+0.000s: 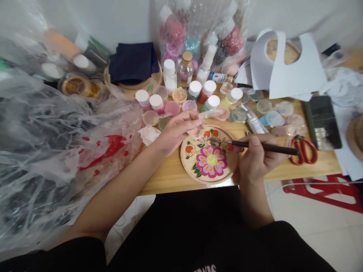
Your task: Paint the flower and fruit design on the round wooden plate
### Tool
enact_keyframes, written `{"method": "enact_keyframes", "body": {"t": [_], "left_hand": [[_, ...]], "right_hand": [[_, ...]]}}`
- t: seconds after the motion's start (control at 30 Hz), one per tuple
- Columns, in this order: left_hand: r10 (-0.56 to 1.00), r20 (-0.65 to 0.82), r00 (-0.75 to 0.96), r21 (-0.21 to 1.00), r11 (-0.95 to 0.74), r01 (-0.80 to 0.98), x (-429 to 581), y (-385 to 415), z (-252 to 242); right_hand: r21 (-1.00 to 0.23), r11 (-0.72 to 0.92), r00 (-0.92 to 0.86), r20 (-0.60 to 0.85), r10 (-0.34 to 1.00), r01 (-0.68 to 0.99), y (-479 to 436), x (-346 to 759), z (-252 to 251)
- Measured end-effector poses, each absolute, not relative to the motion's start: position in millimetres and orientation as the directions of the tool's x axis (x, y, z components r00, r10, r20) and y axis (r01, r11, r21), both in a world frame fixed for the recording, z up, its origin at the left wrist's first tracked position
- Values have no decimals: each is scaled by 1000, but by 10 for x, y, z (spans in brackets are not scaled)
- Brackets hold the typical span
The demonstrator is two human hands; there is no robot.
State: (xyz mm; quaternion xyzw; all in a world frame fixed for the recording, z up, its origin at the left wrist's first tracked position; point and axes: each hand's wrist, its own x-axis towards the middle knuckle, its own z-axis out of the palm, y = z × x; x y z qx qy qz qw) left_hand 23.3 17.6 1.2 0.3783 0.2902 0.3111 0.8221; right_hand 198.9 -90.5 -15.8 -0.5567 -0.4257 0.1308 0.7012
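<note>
My left hand [181,130] holds a small clear cup [197,132] with its lid [211,114] flipped open, over the upper left of a round wooden plaque. In my right hand [258,156] is a thin tool with a dark handle [279,149]. Its metal tip points left, above the upper part of the plaque, close to the cup. The plaque [187,162] lies near the table's front edge and bears a pink flower [212,160] with a yellow centre, green leaves and orange-red shapes outlined in gold. What the cup contains is hard to make out.
Behind the plaque stand several white-capped jars [195,90], lidded cups [172,108] and bottles [170,77]. Red-handled scissors [303,150] and a dark device [323,122] lie at the right. Crumpled plastic sheeting [56,151] covers the left side. White tissue [149,135] lies beside my left hand.
</note>
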Motion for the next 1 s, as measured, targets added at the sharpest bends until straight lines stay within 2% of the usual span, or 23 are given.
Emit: {"method": "enact_keyframes", "body": {"t": [0.73, 1.0], "left_hand": [[724, -232, 649, 819, 506, -272, 227, 182, -17], [727, -241, 643, 812, 514, -277, 231, 180, 7]], "right_hand": [[-886, 337, 597, 463, 656, 317, -893, 1989, -159], [-893, 286, 604, 446, 661, 346, -903, 1989, -136]]}}
